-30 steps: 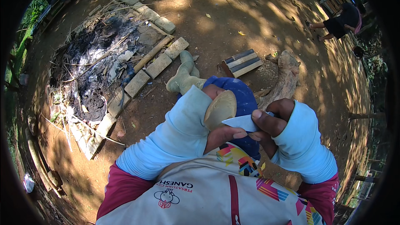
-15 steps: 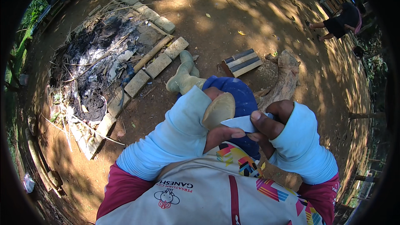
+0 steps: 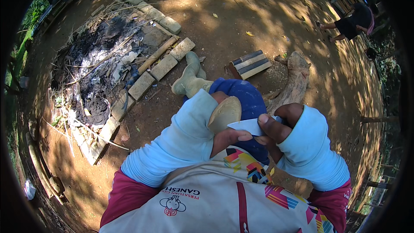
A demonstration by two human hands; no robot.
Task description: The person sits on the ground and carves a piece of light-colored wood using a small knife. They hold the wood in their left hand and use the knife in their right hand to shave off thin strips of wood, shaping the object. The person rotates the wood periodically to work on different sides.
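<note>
My left hand (image 3: 227,140) is closed round a tan, cup-shaped piece (image 3: 225,115) that looks like wood or shell, its pale oval face turned up. The fingers are mostly hidden behind it, while the thumb shows below. In my right hand (image 3: 279,127) a folded white sheet (image 3: 246,125) is pinched between thumb and fingers. Its pointed end reaches over to the lower edge of the tan piece, just above my left thumb; whether it touches cannot be made out. Pale blue sleeves cover both wrists and part of the hands.
Below my hands are my blue trousers (image 3: 250,97) and pale boots (image 3: 189,82). A block-edged fire pit (image 3: 148,84) with ash lies left. Ahead stand a striped wooden box (image 3: 252,65) and a log (image 3: 297,75). Another person (image 3: 360,21) is at the far right.
The tan piece and the white sheet have shifted very slightly left. Both grips look the same.
</note>
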